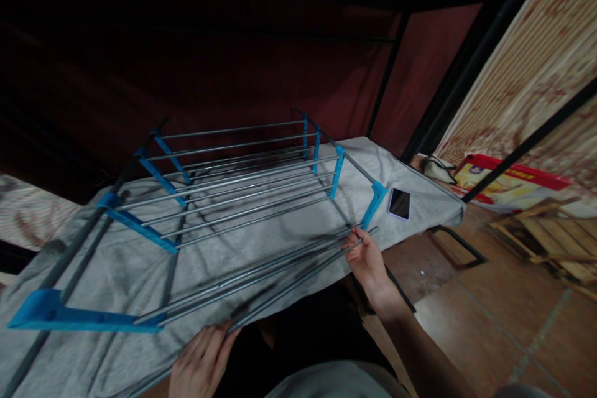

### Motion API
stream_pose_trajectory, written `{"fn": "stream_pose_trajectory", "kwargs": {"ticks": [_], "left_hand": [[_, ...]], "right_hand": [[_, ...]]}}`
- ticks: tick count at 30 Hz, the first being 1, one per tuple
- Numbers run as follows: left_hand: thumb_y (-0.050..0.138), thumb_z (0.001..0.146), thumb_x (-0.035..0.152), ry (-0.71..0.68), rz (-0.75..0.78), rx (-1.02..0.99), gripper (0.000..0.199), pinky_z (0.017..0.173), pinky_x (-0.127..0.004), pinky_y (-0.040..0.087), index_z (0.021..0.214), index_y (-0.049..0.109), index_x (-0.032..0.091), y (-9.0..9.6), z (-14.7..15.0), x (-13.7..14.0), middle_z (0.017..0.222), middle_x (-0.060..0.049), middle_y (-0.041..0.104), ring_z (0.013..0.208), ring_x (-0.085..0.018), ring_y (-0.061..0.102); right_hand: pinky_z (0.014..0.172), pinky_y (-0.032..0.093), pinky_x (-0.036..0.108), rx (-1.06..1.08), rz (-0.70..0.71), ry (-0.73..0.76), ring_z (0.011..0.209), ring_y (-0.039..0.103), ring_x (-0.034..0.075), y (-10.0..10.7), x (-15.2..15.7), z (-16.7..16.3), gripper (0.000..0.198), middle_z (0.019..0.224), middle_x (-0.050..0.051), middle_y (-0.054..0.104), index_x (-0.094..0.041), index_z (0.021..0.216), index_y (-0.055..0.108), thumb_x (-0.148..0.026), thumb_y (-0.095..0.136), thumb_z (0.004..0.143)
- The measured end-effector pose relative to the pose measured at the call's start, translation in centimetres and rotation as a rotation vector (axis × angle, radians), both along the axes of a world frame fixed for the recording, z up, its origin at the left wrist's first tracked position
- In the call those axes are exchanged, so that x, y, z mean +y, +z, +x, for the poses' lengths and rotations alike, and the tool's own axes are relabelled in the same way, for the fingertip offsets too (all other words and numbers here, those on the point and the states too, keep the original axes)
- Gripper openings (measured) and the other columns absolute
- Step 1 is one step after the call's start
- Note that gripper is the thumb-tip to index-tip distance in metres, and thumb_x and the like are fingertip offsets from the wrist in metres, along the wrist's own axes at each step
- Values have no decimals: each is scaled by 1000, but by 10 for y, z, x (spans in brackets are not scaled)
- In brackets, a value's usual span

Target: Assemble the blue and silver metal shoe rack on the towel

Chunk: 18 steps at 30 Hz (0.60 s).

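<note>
A rack of grey metal tubes with blue plastic brackets (148,233) lies on a grey cloth (298,221) in front of me. My left hand (201,357) is closed around a long grey metal tube (284,291) along the cloth's near edge. That tube slants up to the right and passes through my right hand (366,255). The fingers of my right hand are pinched on it, close to its far end. Just beyond them stands the rack's nearest right blue bracket (374,202), where thin rods end. The contact between fingertips and rods is partly hidden.
A phone (400,204) lies on the cloth, right of the rack. On the tiled floor (494,323) to the right are a red and yellow box (508,180) and a slatted wooden piece (555,236). Dark posts (389,74) and a dark red panel rise behind the rack.
</note>
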<state>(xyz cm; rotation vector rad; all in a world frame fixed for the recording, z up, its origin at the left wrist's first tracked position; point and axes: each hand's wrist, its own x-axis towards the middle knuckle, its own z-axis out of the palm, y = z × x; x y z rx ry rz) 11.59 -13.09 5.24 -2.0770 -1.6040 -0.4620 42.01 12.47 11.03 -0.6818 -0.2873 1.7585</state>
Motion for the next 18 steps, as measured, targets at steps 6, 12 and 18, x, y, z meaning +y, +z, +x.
{"fn": "stream_pose_trajectory", "kwargs": {"ticks": [6,12,18], "left_hand": [[40,100,32,65,42,-115,28,77,-29,50,103,66,20,12,-2,2,91,-4,73,81,-17,69],[49,97,31,87,65,-167,21,78,-31,49,108,62,18,13,-4,9,91,-5,73,79,-18,68],[46,94,11,-19,88,-22,28,81,-32,49,111,65,22,19,-9,15,104,-5,74,87,-19,70]], "right_hand": [[70,51,28,-48,153,45,71,61,14,25,-4,-8,13,75,-2,64,-21,84,62,-26,70,74],[71,52,29,-181,228,87,76,67,16,37,-3,-14,26,83,3,71,-21,88,62,-40,76,76],[69,52,26,-218,257,74,72,67,15,39,4,-15,31,80,2,71,-22,84,60,-43,79,74]]}}
